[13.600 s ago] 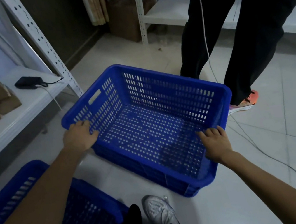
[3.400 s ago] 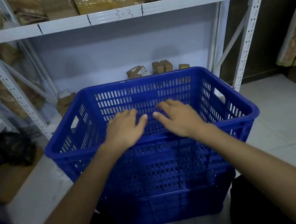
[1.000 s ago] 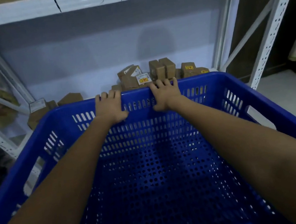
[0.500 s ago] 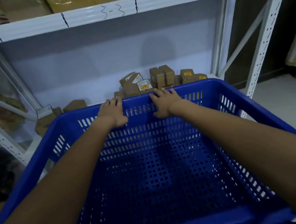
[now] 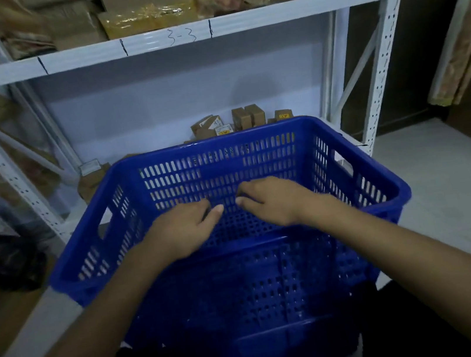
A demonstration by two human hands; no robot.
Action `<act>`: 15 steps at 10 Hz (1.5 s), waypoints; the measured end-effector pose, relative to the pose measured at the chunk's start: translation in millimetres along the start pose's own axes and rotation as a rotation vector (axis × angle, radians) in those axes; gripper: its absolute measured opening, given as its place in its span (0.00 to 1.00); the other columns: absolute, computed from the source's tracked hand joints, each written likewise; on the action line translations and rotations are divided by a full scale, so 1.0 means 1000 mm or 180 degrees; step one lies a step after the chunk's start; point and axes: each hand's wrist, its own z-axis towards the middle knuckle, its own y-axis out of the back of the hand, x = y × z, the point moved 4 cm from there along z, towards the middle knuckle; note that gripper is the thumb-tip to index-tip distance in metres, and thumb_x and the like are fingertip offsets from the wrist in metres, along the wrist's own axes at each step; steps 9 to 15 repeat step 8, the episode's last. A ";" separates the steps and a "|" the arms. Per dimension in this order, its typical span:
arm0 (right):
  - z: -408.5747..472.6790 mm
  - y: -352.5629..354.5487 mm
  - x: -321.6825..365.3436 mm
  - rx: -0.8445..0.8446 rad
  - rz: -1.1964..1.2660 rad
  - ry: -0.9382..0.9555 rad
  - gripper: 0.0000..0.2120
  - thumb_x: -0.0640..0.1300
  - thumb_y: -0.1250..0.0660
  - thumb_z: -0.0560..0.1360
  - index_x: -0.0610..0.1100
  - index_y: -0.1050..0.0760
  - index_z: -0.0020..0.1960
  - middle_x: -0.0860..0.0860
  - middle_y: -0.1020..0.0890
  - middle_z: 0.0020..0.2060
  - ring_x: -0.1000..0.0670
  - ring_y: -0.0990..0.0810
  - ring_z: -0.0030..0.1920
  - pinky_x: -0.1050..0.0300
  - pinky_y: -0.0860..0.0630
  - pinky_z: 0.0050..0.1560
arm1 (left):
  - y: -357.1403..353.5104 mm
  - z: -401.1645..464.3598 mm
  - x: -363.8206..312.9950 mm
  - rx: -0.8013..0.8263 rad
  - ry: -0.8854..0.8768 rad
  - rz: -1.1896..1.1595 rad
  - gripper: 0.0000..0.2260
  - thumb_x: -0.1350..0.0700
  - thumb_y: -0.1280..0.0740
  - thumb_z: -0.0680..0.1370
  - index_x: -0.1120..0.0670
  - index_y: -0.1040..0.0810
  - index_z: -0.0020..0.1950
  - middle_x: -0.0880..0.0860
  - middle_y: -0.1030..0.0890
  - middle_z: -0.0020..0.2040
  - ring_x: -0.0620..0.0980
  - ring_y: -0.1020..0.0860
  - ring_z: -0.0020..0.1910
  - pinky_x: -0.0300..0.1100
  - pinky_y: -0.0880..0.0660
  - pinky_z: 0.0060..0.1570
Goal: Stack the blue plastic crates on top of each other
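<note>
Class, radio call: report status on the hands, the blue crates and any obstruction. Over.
Left hand and right hand open, palms down over top blue crate's near rim. Crate nested on lower blue crate. Nothing in the way; small cardboard boxes sit behind.

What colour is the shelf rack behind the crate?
White, seen in the head view.
</note>
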 end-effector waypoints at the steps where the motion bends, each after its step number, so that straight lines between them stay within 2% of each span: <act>1: -0.028 -0.030 0.010 -0.0266 -0.0294 -0.0126 0.20 0.55 0.54 0.83 0.44 0.29 0.50 0.47 0.24 0.41 0.44 0.26 0.41 0.47 0.24 0.45 | -0.027 -0.022 -0.010 -0.0666 -0.0049 0.0131 0.20 0.43 0.52 0.82 0.54 0.29 0.42 0.53 0.26 0.38 0.54 0.28 0.39 0.50 0.27 0.40; 2: -0.032 -0.040 0.011 -0.0488 -0.0697 -0.0255 0.21 0.56 0.57 0.83 0.47 0.33 0.42 0.48 0.26 0.35 0.43 0.27 0.36 0.49 0.25 0.39 | -0.035 -0.023 -0.013 -0.1217 -0.0070 0.0499 0.17 0.47 0.51 0.81 0.53 0.29 0.41 0.51 0.26 0.37 0.52 0.28 0.42 0.46 0.30 0.38; 3: -0.036 -0.025 0.001 -0.0428 -0.0371 -0.0210 0.21 0.56 0.55 0.82 0.46 0.32 0.41 0.48 0.24 0.37 0.44 0.26 0.38 0.48 0.24 0.42 | -0.028 -0.025 0.000 -0.1027 -0.0130 0.0255 0.16 0.47 0.48 0.82 0.54 0.26 0.46 0.53 0.24 0.42 0.52 0.30 0.41 0.47 0.29 0.39; 4: -0.055 -0.004 -0.042 -0.0891 -0.0159 -0.0341 0.25 0.57 0.55 0.82 0.43 0.28 0.42 0.47 0.20 0.38 0.44 0.22 0.39 0.48 0.23 0.42 | -0.009 -0.039 0.045 -0.1328 -0.0002 0.0112 0.18 0.45 0.48 0.80 0.55 0.26 0.44 0.54 0.23 0.40 0.52 0.27 0.39 0.48 0.27 0.39; 5: -0.077 0.002 -0.085 -0.0992 -0.0145 -0.0631 0.34 0.62 0.61 0.79 0.42 0.25 0.42 0.46 0.18 0.37 0.44 0.21 0.39 0.47 0.23 0.43 | 0.000 -0.053 0.109 -0.1429 0.0535 0.0073 0.18 0.47 0.49 0.79 0.55 0.26 0.39 0.53 0.23 0.36 0.53 0.26 0.37 0.48 0.29 0.37; 6: -0.075 -0.006 -0.098 -0.0923 -0.0369 -0.0631 0.29 0.58 0.56 0.81 0.43 0.23 0.41 0.45 0.18 0.36 0.45 0.20 0.37 0.47 0.22 0.41 | -0.011 -0.056 0.126 -0.1401 0.0725 0.0183 0.18 0.50 0.47 0.80 0.55 0.26 0.35 0.54 0.23 0.33 0.53 0.25 0.34 0.50 0.27 0.34; 7: -0.072 -0.006 -0.094 -0.0896 -0.0507 -0.0687 0.30 0.60 0.56 0.79 0.45 0.22 0.40 0.47 0.17 0.35 0.46 0.20 0.36 0.47 0.22 0.40 | -0.012 -0.054 0.124 -0.1434 0.0734 0.0166 0.20 0.48 0.47 0.79 0.53 0.28 0.32 0.51 0.25 0.30 0.50 0.26 0.32 0.50 0.26 0.31; 8: -0.073 -0.005 -0.099 -0.1113 -0.0028 -0.0674 0.31 0.62 0.58 0.76 0.46 0.21 0.41 0.49 0.16 0.36 0.49 0.19 0.38 0.47 0.22 0.42 | -0.011 -0.053 0.126 -0.1643 0.0560 0.0016 0.18 0.45 0.48 0.76 0.53 0.26 0.34 0.50 0.23 0.32 0.50 0.26 0.36 0.48 0.27 0.33; 15: -0.073 -0.005 -0.099 -0.1113 -0.0028 -0.0674 0.31 0.62 0.58 0.76 0.46 0.21 0.41 0.49 0.16 0.36 0.49 0.19 0.38 0.47 0.22 0.42 | -0.011 -0.053 0.126 -0.1643 0.0560 0.0016 0.18 0.45 0.48 0.76 0.53 0.26 0.34 0.50 0.23 0.32 0.50 0.26 0.36 0.48 0.27 0.33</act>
